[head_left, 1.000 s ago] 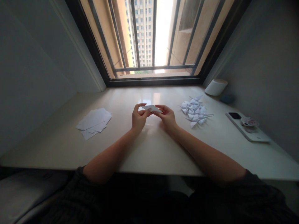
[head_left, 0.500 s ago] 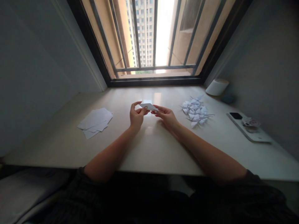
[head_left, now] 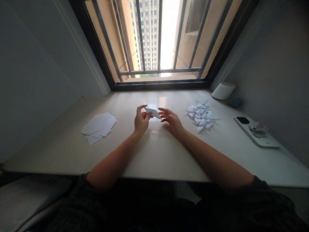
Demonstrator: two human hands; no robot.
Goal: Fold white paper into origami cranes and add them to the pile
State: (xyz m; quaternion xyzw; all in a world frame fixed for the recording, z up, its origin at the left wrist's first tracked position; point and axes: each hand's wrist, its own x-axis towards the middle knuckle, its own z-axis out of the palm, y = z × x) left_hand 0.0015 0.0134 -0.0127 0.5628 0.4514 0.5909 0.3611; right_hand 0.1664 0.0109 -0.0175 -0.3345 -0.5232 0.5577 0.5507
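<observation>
A folded paper [head_left: 153,113] is held up over the middle of the bench [head_left: 154,154]. It is made of thin white paper, pressed into a slim diamond shape with sharp points, and it is tilted, with one point set low toward the right hand [head_left: 172,122]. It is pinched by the left hand [head_left: 141,123], with the thumb laid on the near side and the pointer finger bent toward the far point. The right hand is held loose, with its fingers spread and curled a little beside the low point; whether the paper is touched by them cannot be told. Both bare forearms are stretched forward, and the upper arms are covered by dark sleeves [head_left: 267,199].

The bench is hard, smooth and pale, and light from the window [head_left: 159,85] is bounced off its shiny top. On the left, flat white sheets [head_left: 98,125] with straight edges are stacked in a messy fan. On the right, paper shapes [head_left: 202,115] with thin, pointy spikes are piled in a heap. Farther right, a flat white slab [head_left: 260,140] with a dark patch is laid down
</observation>
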